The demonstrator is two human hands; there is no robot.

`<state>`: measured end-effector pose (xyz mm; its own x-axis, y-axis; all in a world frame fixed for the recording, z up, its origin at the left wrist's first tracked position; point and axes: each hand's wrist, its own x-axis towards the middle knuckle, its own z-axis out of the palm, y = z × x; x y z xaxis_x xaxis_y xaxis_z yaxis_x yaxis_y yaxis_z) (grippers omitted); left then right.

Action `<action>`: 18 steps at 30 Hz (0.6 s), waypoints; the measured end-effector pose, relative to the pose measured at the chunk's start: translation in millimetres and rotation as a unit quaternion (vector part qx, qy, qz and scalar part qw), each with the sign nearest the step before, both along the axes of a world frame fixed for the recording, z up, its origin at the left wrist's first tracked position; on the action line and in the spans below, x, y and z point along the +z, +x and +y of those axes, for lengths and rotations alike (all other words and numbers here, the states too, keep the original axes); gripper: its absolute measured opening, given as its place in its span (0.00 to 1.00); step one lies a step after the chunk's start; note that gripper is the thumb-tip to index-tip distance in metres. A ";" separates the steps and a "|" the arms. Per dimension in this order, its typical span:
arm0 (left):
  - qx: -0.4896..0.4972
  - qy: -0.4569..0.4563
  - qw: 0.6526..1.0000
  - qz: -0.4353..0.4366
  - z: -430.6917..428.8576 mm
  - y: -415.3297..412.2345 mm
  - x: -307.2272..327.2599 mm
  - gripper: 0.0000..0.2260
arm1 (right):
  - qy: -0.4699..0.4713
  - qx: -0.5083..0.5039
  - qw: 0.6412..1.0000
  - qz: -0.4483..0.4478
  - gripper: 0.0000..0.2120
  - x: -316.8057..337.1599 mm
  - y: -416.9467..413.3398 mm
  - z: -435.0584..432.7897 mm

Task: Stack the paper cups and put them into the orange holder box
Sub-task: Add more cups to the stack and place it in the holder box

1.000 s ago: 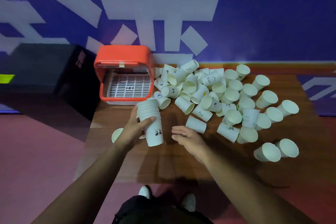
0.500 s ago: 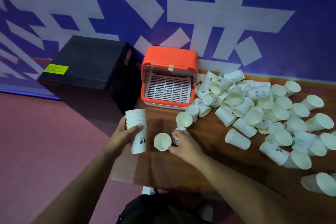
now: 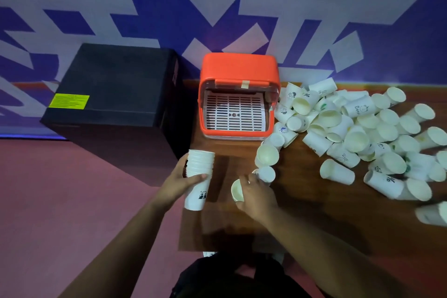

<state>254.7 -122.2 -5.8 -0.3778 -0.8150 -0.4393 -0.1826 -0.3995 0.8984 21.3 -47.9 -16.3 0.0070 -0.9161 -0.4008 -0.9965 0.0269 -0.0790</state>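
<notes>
My left hand [image 3: 180,182] holds an upright stack of white paper cups [image 3: 198,178] at the table's left edge. My right hand [image 3: 257,198] grips a single paper cup [image 3: 236,190] lying on its side, mouth toward the left. Another loose cup [image 3: 266,173] touches my right fingers. The orange holder box [image 3: 239,70] stands open at the back of the table, with its white grille floor [image 3: 234,113] bare. A big pile of loose paper cups [image 3: 350,128] spreads over the table to the right of the box.
The wooden table [image 3: 302,213] ends just left of the cup stack. A black box [image 3: 116,94] with a yellow label stands beside the table on the left. A blue wall with white shapes runs behind. My shoes show below the table's near edge.
The view has shifted, so the box and cups sit further right. My right hand has closed on the single cup near the stack. The left hand keeps holding the stack.
</notes>
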 end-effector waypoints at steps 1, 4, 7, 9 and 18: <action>-0.005 -0.003 1.000 -0.001 -1.0 0.4 -0.6 0.27 | -0.006 -0.018 1.000 -0.021 0.34 4.2 -0.3 -1.2; -0.022 -0.014 1.000 -0.016 -6.4 3.4 -4.2 0.29 | -0.025 -0.142 0.979 -0.146 0.33 28.0 -7.3 -11.8; -0.039 -0.027 0.998 -0.040 -12.2 2.9 -5.6 0.34 | -0.082 -0.261 0.927 -0.255 0.31 62.8 -27.7 -32.9; -0.062 -0.037 0.996 -0.057 -15.9 -2.0 -5.7 0.37 | -0.108 -0.300 0.891 -0.323 0.29 84.9 -41.7 -47.1; -0.169 -0.108 0.979 -0.019 -28.6 -42.6 14.4 0.39 | -0.025 -0.252 0.879 -0.404 0.21 103.4 -55.3 -76.2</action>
<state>212.1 -150.7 8.6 -0.6296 -0.7211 -0.2893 -0.3063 -0.1119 0.9453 -34.0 -124.1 87.1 -0.1405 -0.9012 -0.4101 -0.4780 0.4245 -0.7690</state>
